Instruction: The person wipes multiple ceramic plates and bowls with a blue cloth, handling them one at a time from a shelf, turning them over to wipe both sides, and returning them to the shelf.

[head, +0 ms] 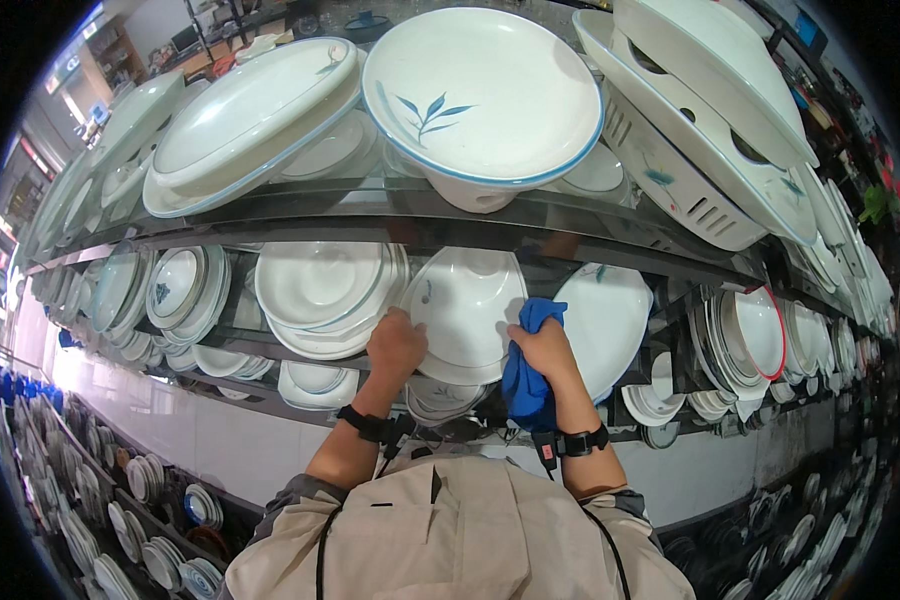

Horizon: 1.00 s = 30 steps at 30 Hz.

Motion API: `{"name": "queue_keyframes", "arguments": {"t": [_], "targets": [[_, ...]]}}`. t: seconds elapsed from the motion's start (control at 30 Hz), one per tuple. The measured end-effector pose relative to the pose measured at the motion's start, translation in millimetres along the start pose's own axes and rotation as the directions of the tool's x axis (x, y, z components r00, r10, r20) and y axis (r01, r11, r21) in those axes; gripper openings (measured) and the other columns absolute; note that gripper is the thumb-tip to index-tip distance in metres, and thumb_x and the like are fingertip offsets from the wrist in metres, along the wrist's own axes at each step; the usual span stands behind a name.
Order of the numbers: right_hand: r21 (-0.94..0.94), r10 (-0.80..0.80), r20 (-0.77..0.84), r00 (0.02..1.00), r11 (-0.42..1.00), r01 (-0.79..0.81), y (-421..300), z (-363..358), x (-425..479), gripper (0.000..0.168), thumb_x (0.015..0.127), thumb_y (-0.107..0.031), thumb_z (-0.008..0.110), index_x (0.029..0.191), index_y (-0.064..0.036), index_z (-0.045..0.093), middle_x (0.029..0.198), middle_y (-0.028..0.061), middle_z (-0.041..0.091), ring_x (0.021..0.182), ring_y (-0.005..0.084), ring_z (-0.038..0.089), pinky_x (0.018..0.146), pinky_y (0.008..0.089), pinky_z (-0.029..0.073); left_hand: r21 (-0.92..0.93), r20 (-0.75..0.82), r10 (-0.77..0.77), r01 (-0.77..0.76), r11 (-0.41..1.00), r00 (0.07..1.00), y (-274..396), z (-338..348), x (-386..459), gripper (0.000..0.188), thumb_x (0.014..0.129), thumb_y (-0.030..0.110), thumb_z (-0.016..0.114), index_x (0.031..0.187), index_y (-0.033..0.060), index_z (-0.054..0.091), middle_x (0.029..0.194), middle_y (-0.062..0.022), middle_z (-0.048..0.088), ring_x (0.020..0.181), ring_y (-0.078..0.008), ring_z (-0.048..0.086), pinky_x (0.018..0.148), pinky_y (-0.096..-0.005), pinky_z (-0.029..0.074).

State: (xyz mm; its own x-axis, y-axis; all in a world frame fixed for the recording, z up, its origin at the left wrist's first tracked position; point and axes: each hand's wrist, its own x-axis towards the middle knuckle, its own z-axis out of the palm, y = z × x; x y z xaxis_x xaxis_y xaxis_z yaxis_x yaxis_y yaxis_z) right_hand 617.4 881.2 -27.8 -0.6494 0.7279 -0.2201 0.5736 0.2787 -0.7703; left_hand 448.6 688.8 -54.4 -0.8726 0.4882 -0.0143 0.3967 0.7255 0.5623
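Observation:
A white dish (pixel 469 311) with a small printed motif stands tilted on the middle shelf, between my two hands. My left hand (pixel 397 343) grips its left rim, fingers curled and thumb at the edge. In my right hand (pixel 546 346) is a bunched blue cloth (pixel 526 375), which hangs below the fist. The thumb of that hand is at the dish's right edge; whether it presses on the dish I cannot tell. To the right leans a white plate (pixel 604 322) with a leaf print, partly behind my right hand. Stacked white plates (pixel 322 289) stand left of my left hand.
Above, the glass shelf's dark front edge (pixel 450 229) spans the view. On it stand a large blue-rimmed bowl (pixel 487 97), an oval lidded dish (pixel 251 112) and slotted oval dishes (pixel 690 127). Low bowls (pixel 319 382) sit beneath. A red-rimmed dish (pixel 757 330) stands farther right.

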Motion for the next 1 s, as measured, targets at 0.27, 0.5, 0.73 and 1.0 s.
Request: {"name": "queue_keyframes", "arguments": {"t": [0.27, 0.5, 0.73, 1.0], "targets": [[0.273, 0.012, 0.028, 1.0, 0.962, -0.02, 18.6, -1.0, 5.6, 0.058, 0.078, -0.038, 0.074, 0.109, 0.009, 0.063, 0.103, 0.0239, 0.068, 0.096, 0.0336, 0.066, 0.085, 0.0378, 0.051, 0.05, 0.035, -0.049, 0.047, 0.998, 0.998, 16.4, -6.4, -2.0, 0.034, 0.082, 0.021, 0.068, 0.101, -0.004, 0.055, 0.095, -0.0264, 0.067, 0.089, -0.0429, 0.067, 0.078, -0.0484, 0.054], [0.435, 0.033, 0.067, 0.997, 0.898, -0.059, 19.3, -9.6, -0.8, 0.041, 0.082, -0.025, 0.075, 0.104, 0.007, 0.062, 0.095, 0.0136, 0.068, 0.084, 0.0209, 0.066, 0.073, 0.0328, 0.054, -0.176, 0.0, -0.021, 0.021, 0.984, 1.0, -3.8, 16.2, 13.7, 0.033, 0.083, 0.014, 0.063, 0.105, -0.0046, 0.047, 0.093, -0.0291, 0.065, 0.086, -0.0425, 0.066, 0.075, -0.0474, 0.052], [0.545, -0.019, 0.055, 0.998, 0.838, -0.015, 28.7, -9.8, -4.2, 0.043, 0.08, -0.029, 0.077, 0.1, 0.007, 0.064, 0.094, 0.0155, 0.068, 0.085, 0.0225, 0.065, 0.076, 0.035, 0.053, -0.667, 0.125, -0.233, 0.255, 0.7, 0.964, -11.3, 40.3, 21.0, 0.025, 0.086, 0.008, 0.061, 0.106, 0.0004, 0.047, 0.088, -0.0112, 0.059, 0.077, -0.0188, 0.059, 0.067, -0.0334, 0.05], [0.44, -0.092, -0.046, 0.995, 0.892, 0.103, 11.2, -24.8, -28.7, 0.029, 0.084, -0.023, 0.072, 0.096, 0.003, 0.067, 0.089, 0.0146, 0.07, 0.084, 0.0235, 0.066, 0.077, 0.0358, 0.052, -0.538, -0.066, -0.005, -0.032, 0.842, 0.998, -2.1, 44.4, 17.8, 0.03, 0.092, 0.015, 0.054, 0.113, -0.0053, 0.059, 0.1, -0.0214, 0.068, 0.089, -0.0312, 0.067, 0.082, -0.0401, 0.049]]}}
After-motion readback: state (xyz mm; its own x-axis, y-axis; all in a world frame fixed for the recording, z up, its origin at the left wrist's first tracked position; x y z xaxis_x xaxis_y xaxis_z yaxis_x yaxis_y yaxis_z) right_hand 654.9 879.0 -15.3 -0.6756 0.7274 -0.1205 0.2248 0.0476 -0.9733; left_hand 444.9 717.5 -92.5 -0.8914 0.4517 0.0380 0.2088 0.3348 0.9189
